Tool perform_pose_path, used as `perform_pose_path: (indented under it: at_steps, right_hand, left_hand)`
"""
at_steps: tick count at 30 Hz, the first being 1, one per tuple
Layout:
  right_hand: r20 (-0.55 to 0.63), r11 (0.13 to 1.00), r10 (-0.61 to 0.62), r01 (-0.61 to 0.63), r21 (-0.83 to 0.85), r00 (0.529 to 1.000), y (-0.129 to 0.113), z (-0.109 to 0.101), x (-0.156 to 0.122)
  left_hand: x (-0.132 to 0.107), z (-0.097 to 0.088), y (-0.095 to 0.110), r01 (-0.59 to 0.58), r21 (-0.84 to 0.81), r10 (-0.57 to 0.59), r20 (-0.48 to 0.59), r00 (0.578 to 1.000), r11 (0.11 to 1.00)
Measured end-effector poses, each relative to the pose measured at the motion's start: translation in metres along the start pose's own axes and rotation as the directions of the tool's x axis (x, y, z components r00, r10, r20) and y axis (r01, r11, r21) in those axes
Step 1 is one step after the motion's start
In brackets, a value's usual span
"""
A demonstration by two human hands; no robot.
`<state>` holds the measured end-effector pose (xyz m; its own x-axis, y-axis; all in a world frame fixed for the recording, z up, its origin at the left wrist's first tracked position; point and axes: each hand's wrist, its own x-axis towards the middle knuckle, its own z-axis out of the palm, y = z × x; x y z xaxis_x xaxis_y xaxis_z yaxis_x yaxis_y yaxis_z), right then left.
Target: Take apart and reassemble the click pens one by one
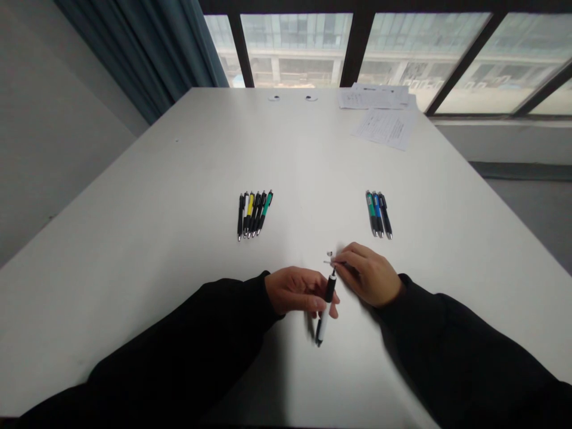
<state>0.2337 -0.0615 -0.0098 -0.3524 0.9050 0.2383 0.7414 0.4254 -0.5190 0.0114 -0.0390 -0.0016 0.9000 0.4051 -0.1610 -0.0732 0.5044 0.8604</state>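
My left hand (300, 291) is closed around a white pen (325, 316) with a black grip, held between thumb and fingers. The pen slants with its clip end toward me, and a thin dark point sticks out of its far end. Just beyond that point, my right hand (365, 275) rests low over the table with thumb and fingertips pinched together. A thin, light-coloured piece (327, 262) shows at those fingertips; its kind is too small to make out. Close by on the table lies a tiny silvery part (329, 254).
Left of centre, several pens (254, 213) in black, white, yellow and green lie side by side. Three more pens (378, 213), green, blue and black, lie to the right. Printed papers (385, 126) sit at the far edge of the white table (179, 190), near the windows.
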Motion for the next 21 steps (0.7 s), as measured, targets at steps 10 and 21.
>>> perform_pose_path:
  at_steps: [10, 21]
  right_hand:
    - [0.185, 0.452, 0.293, -0.307, 0.838, 0.938, 0.011, -0.004, -0.012]
    - [0.268, 0.091, 0.32, -0.311, 0.946, 0.909, 0.005, -0.007, -0.01]
  left_hand:
    - [-0.004, -0.002, -0.006, 0.049, 0.084, -0.045, -0.045, 0.998, 0.995]
    - [-0.004, -0.002, -0.008, 0.062, 0.113, -0.056, -0.056, 0.997, 0.992]
